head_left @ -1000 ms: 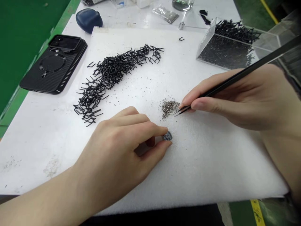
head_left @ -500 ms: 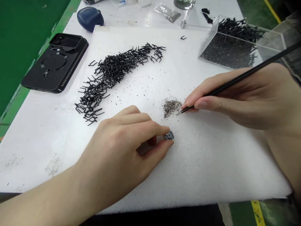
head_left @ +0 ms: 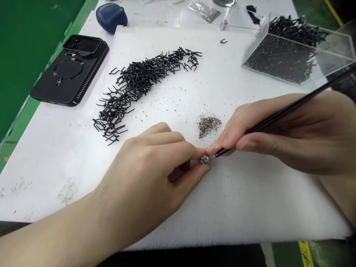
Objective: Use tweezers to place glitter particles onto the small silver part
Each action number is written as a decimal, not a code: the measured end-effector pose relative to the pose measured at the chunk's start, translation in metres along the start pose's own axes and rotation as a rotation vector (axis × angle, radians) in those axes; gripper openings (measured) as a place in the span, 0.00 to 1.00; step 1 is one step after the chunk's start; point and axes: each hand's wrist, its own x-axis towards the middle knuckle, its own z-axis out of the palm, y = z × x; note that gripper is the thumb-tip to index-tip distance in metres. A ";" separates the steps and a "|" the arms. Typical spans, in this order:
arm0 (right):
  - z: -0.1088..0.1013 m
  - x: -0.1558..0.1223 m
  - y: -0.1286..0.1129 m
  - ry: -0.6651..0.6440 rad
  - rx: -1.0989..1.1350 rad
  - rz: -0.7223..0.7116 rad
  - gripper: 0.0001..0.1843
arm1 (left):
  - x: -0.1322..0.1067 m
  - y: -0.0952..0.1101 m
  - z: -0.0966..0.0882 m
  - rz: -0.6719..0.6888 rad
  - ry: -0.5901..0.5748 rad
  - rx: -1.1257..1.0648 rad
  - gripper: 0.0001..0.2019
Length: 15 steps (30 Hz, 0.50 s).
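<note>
My left hand [head_left: 150, 174] rests on a white foam pad [head_left: 244, 193] and pinches a small grey metal part [head_left: 205, 160] between thumb and forefinger. My right hand [head_left: 289, 133] grips long black tweezers [head_left: 278, 116]; their tips touch the metal part. Just above the fingertips lies a small heap of tiny silvery pieces [head_left: 209, 125]. A long pile of black wire clips [head_left: 139, 83] spreads across the pad's upper left.
A clear plastic box [head_left: 294, 48] full of black clips stands at the upper right. A phone in a black case [head_left: 69, 70] and a dark blue pouch [head_left: 111, 16] lie at the upper left. A small plastic bag [head_left: 204, 11] sits at the back.
My right hand has brought the tweezers down from the silvery heap to the metal part in my left fingers. The left hand has stayed almost still.
</note>
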 end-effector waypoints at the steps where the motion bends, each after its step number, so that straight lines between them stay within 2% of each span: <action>1: 0.000 0.000 0.000 -0.005 0.001 -0.004 0.08 | 0.000 0.000 0.000 0.004 0.000 -0.004 0.02; 7: 0.000 0.004 -0.002 -0.019 -0.003 -0.022 0.10 | 0.000 0.003 -0.001 -0.001 -0.008 -0.010 0.02; 15: -0.001 0.001 0.000 -0.003 -0.014 -0.055 0.03 | -0.002 0.001 0.002 0.010 -0.011 -0.013 0.02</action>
